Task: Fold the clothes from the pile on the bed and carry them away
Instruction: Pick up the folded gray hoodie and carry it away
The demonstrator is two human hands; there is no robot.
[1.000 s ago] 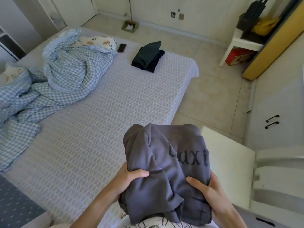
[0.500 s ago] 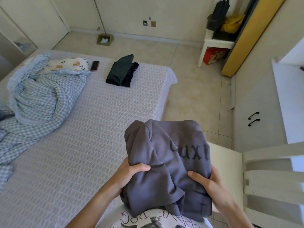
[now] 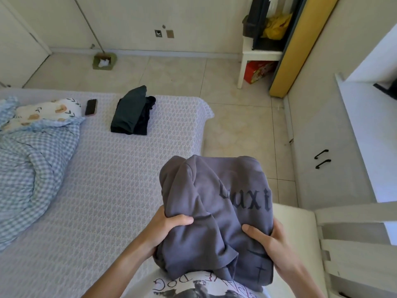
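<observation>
A folded grey sweatshirt (image 3: 212, 216) with dark lettering is held up in front of my chest, over the bed's right edge. My left hand (image 3: 165, 226) grips its left side with the thumb on top. My right hand (image 3: 268, 239) grips its right side, fingers underneath. On the far end of the bed (image 3: 103, 186), a small stack of dark folded clothes (image 3: 132, 111) lies on the white patterned cover.
A crumpled blue checked duvet (image 3: 30, 160) and a printed pillow (image 3: 47, 110) fill the bed's left side, with a phone (image 3: 91, 107) beside them. A white chair (image 3: 311, 244) stands at my right. White cabinets (image 3: 322, 136), a small white table (image 3: 260, 59) and a dustpan (image 3: 104, 60) line the tiled floor.
The view has swung to the right and up, so the bed and dark stack slid left. Both hands keep the same hold on the grey sweatshirt.
</observation>
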